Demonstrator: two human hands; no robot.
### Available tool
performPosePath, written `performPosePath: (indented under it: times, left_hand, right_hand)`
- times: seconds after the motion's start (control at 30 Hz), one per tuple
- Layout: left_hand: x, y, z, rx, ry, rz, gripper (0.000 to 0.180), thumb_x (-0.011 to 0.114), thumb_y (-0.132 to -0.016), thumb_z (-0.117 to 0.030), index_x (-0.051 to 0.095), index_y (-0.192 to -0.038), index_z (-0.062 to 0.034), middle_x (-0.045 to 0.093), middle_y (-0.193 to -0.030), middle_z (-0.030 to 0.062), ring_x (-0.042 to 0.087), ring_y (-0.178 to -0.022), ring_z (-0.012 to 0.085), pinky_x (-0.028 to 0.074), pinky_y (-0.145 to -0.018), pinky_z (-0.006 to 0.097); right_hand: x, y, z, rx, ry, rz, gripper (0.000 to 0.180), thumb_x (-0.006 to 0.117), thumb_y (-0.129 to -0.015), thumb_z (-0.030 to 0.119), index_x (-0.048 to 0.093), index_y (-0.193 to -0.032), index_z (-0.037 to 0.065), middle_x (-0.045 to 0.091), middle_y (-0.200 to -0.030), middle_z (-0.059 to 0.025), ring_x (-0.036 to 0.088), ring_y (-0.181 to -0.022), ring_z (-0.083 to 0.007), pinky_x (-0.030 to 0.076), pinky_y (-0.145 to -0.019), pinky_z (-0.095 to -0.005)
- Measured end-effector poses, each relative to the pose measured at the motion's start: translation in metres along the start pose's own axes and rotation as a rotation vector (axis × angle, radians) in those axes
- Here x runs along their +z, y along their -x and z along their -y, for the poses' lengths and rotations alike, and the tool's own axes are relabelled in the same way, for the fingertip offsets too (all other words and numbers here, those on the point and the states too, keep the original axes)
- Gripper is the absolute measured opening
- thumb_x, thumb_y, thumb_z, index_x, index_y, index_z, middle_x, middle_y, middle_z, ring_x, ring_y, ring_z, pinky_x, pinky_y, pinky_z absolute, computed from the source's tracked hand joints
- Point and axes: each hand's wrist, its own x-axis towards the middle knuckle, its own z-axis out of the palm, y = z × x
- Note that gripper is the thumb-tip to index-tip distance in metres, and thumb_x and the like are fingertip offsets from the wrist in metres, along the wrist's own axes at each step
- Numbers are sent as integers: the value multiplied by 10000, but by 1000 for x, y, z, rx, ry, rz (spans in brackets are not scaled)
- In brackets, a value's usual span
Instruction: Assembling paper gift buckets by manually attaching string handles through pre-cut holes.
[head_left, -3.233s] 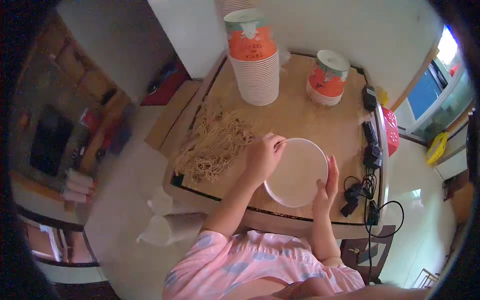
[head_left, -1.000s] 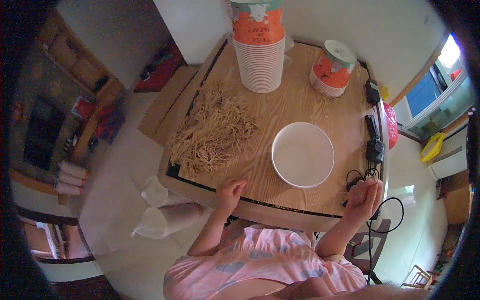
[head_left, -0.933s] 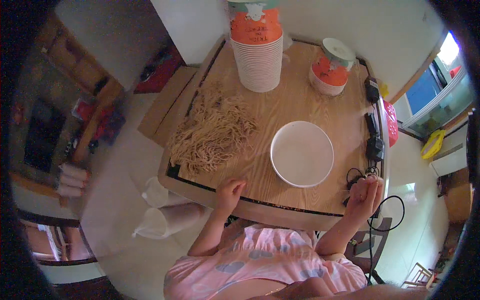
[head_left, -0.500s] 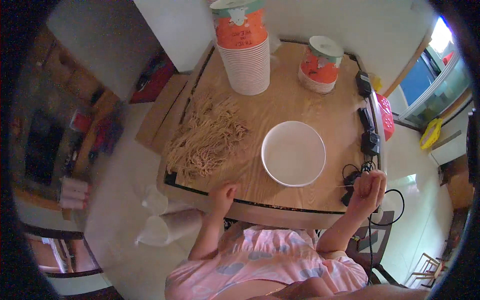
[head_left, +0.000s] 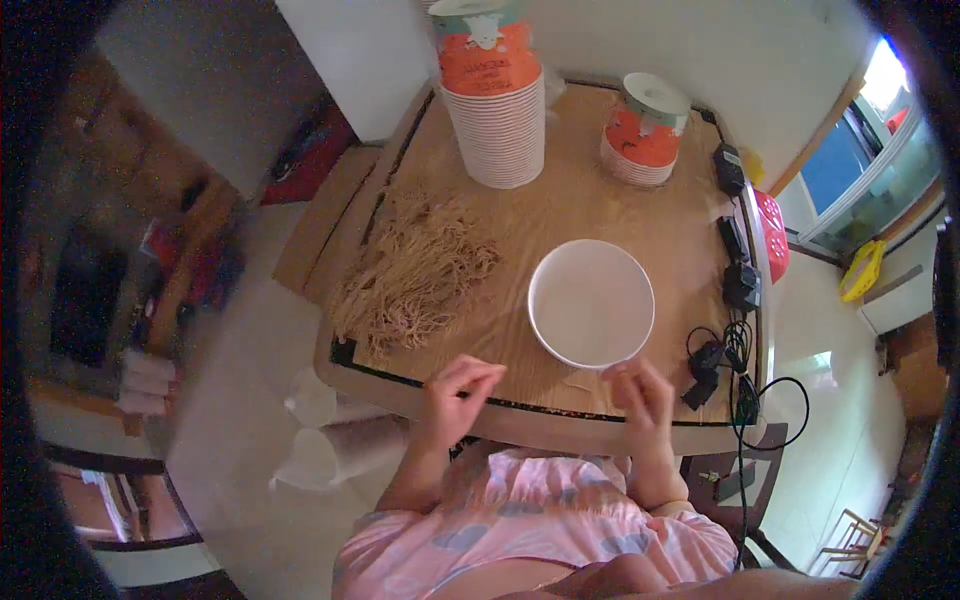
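Note:
Above the table's front edge, my left hand (head_left: 463, 392) is closed in a pinch. What its fingertips hold, if anything, is too small to make out. My right hand (head_left: 642, 392) is curled shut just below the near rim of a round white paper tub (head_left: 592, 302), and it is slightly blurred. Whether it touches the rim I cannot tell. A faint thin line shows on the tabletop left of my right hand. The tub stands mouth up, with nothing visible inside. A loose heap of tan strings (head_left: 420, 270) lies beyond my left hand.
A tall stack of paper tubs (head_left: 500, 135) stands at the back of the wooden table (head_left: 560, 205). To its right is a shorter stack (head_left: 640, 150), orange and green. Black adapters (head_left: 741, 287) and coiled cables (head_left: 738, 345) line the right edge, beside a red plastic item (head_left: 770, 235).
My right hand has come left from the cables to the tub's near rim. My left hand has shifted slightly right and up, with its fingers now pointing toward the right hand.

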Motion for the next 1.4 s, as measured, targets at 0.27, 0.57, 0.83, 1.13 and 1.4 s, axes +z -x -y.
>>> performPosePath:
  times: [0.27,0.57,0.83,1.13,1.4]
  left_hand:
    - [31,-82,1,142,283,-101,110,606,-811,-32,617,-921,-30,576,-846,61,551,-722,138,455,-639,242]
    - [75,-156,33,216,-125,159,309,618,-724,-33,579,-1031,-18,538,-932,152,579,-770,262,484,-697,340]
    - [75,-125,38,33,97,185,259,544,-811,-37,596,-1063,-12,567,-975,132,599,-823,202,484,-712,301]
    - [75,-127,75,-227,400,198,224,475,-896,-84,604,-1074,-40,622,-805,27,541,-583,73,424,-489,221]
    - [72,-123,63,-161,328,232,237,496,-861,-24,601,-1073,-41,602,-762,11,520,-564,58,419,-475,209]
  right_hand:
    - [3,-44,37,-251,385,129,82,535,-852,41,598,-902,27,609,-773,-141,619,-678,-244,471,-604,-323]
    - [11,-147,4,-232,937,274,248,490,-833,242,631,-826,38,623,-766,-193,608,-753,-381,487,-680,-468]
    - [9,-159,-29,-199,1063,424,189,535,-776,193,656,-882,94,637,-792,-133,605,-727,-337,479,-670,-426]
    - [16,-150,-38,-290,976,470,223,507,-814,234,667,-865,86,652,-850,-145,627,-788,-330,502,-716,-425]
    - [15,-149,-40,-310,959,480,211,512,-817,223,669,-874,94,649,-843,-151,622,-780,-339,497,-704,-441]
